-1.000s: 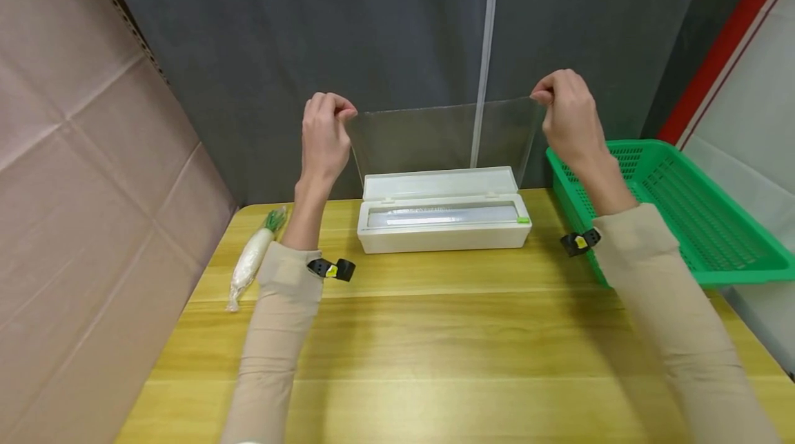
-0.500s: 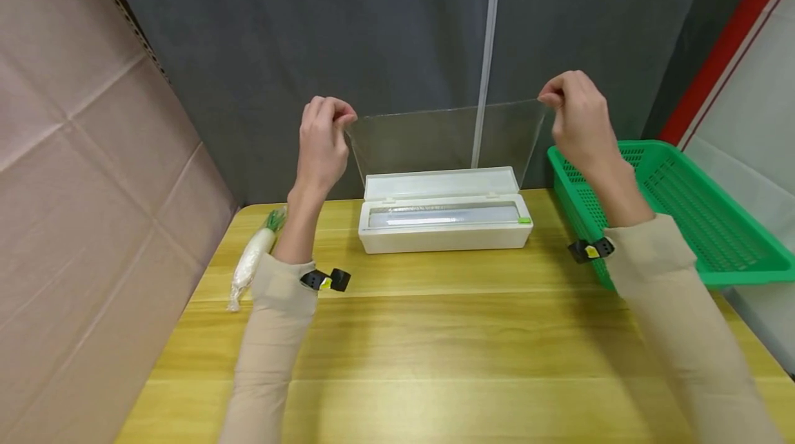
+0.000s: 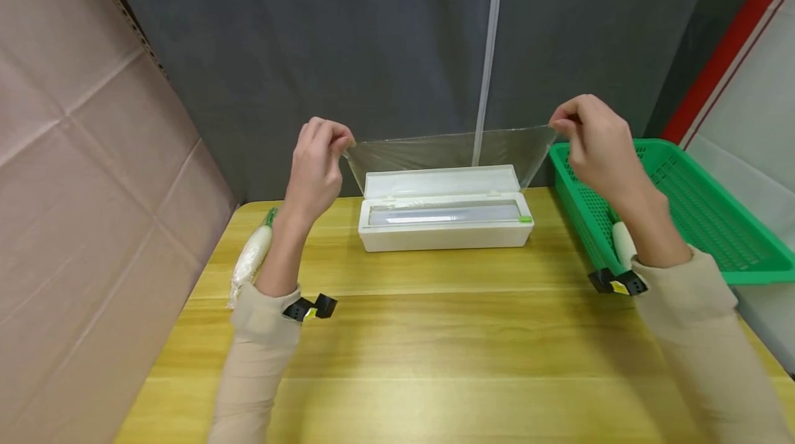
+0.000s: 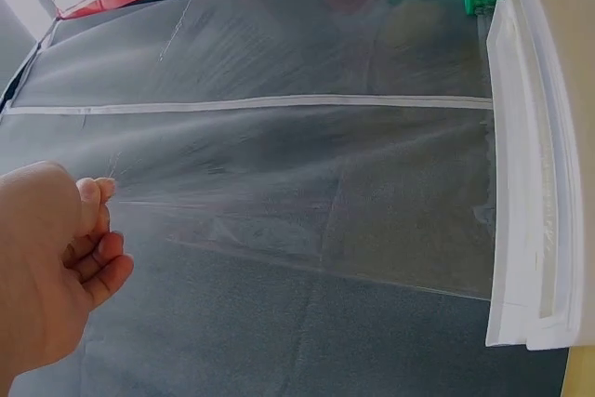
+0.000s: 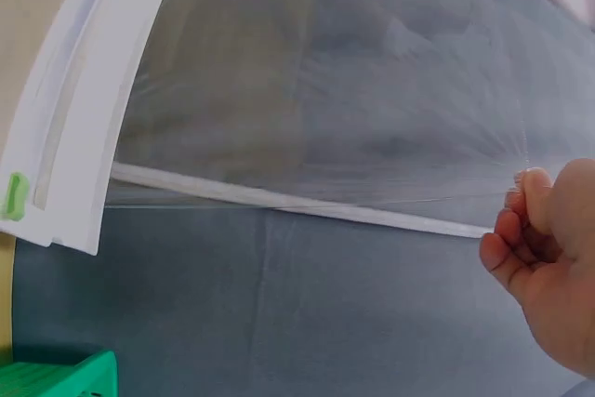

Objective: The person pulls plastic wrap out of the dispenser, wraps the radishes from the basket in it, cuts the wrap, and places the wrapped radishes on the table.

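Observation:
A sheet of clear plastic wrap [image 3: 422,152] stretches between the two raised hands, its lower part passing behind the raised lid of a white wrap dispenser box [image 3: 444,238]. My left hand [image 3: 315,171] pinches the sheet's left corner between thumb and finger. At the right corner, my right hand [image 3: 599,147] pinches it the same way. Both wrist views show the film [image 4: 372,183] pulled out from the box, with fine creases fanning from the right hand's fingertips [image 5: 525,188]. On the dispenser's right end sits a small green slider [image 3: 525,219].
A wrapped white radish [image 3: 251,256] with green tops lies left, partly behind the left forearm. To the right stands a green plastic basket [image 3: 714,195] holding another white radish [image 3: 623,244]. A grey curtain [image 3: 298,30] hangs behind the wooden table [image 3: 435,347].
Both hands have come lower and nearer with the wrap, the right also shifting rightward. The sheet looks slacker and more creased. A radish in the basket has come into sight.

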Action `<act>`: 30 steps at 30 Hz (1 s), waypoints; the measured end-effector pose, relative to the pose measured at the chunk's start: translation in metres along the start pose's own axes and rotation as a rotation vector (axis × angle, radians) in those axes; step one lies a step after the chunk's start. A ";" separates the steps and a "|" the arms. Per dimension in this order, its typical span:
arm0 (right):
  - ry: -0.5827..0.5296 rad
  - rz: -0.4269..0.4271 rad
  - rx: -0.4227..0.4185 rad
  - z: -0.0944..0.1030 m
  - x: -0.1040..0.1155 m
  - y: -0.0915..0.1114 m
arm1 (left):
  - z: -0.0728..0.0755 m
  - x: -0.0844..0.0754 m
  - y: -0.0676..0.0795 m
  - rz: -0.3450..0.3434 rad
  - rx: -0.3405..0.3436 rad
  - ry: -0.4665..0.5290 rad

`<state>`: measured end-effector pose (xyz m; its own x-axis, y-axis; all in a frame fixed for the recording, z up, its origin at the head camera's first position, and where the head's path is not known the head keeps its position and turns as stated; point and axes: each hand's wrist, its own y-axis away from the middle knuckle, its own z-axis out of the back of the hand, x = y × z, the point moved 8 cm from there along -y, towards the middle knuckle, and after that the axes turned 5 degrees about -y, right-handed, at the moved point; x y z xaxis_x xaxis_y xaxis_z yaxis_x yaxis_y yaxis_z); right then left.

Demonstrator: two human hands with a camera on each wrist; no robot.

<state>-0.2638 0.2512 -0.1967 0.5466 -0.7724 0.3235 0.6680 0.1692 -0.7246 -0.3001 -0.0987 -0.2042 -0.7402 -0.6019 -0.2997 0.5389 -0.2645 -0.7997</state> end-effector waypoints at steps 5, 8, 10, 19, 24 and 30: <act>0.001 0.020 0.029 0.005 0.011 0.016 | 0.005 -0.007 0.012 -0.029 0.022 0.014; 0.001 0.035 0.031 0.007 0.017 0.026 | 0.008 -0.010 0.019 -0.034 0.038 0.023; -0.010 0.049 0.028 0.008 0.021 0.033 | 0.010 -0.011 0.025 -0.042 0.049 0.032; -0.090 0.088 0.077 0.004 0.036 0.067 | 0.019 -0.017 0.057 -0.089 0.106 0.066; -0.098 0.121 0.121 0.002 0.044 0.086 | 0.019 -0.019 0.076 -0.132 0.168 0.101; -0.118 0.121 0.170 -0.003 0.048 0.108 | 0.015 -0.023 0.096 -0.185 0.235 0.173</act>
<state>-0.1671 0.2307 -0.2608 0.6762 -0.6650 0.3170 0.6644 0.3645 -0.6525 -0.2250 -0.1215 -0.2656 -0.8803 -0.3965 -0.2605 0.4523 -0.5354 -0.7133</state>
